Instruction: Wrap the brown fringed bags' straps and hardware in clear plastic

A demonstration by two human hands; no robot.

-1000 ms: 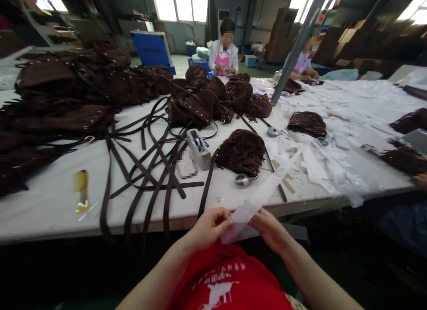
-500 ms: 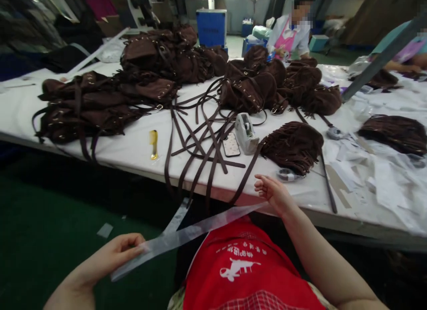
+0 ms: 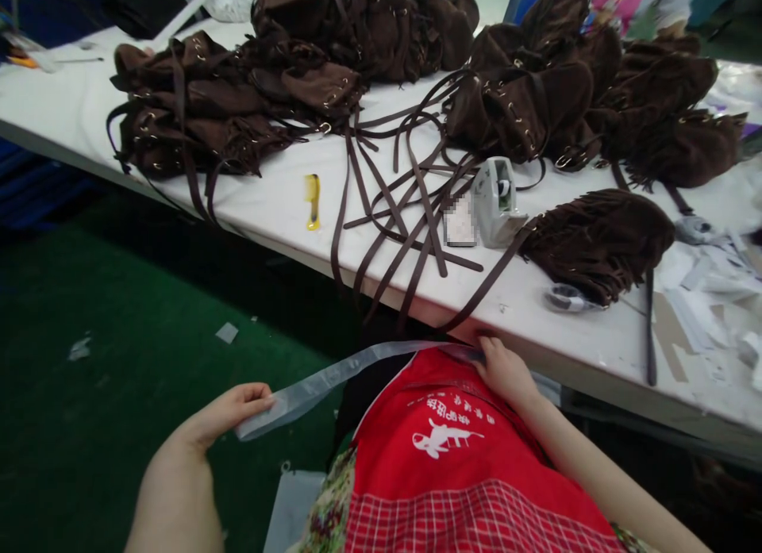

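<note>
A long strip of clear plastic film stretches in front of my body, sagging slightly. My left hand pinches its left end over the green floor. At the other end, beside the table edge, my right hand has its fingers curled at the strip, against the red apron. Several dark brown straps lie crossed on the table and hang over its edge above the strip. Right of them lies a brown fringed bag, with a strap running from it.
The white table carries heaped brown bags, a yellow comb, a tape dispenser and a blurred-out phone. Paper scraps lie at the right. Part of another person shows behind the bags.
My view has tilted down and turned left. My right hand has lowered from above the table edge to the apron, its fingers now curled. My left hand still holds the strip.
</note>
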